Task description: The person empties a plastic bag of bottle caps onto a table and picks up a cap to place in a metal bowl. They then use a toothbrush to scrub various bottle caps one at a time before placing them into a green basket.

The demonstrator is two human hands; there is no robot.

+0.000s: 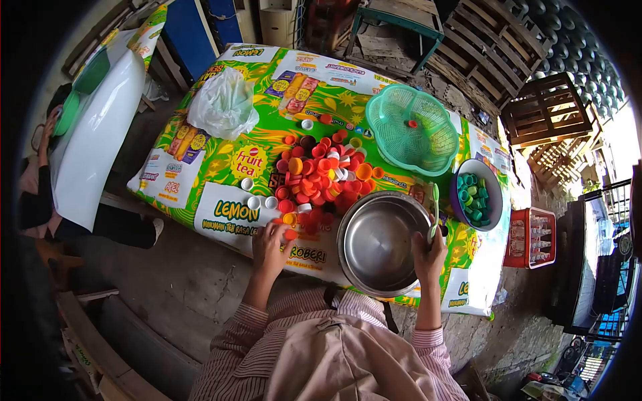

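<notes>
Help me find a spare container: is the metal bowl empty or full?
Empty. The metal bowl shows its bare bottom, with nothing lying in it.

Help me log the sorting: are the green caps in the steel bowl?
No, the green caps sit in a white-lined bowl to the right of the steel bowl.

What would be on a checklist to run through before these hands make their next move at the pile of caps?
1. Left hand at the near edge of the red caps: ok.
2. Cap firmly gripped by that hand: cannot tell.
3. Right hand holding the slim green tool, beside the steel bowl: ok.
4. Steel bowl upright, opening facing up: ok.
5. Pile all one colour: not ok, white and orange caps are mixed in.
6. Green basket free of caps: not ok, one red cap lies inside.
</notes>
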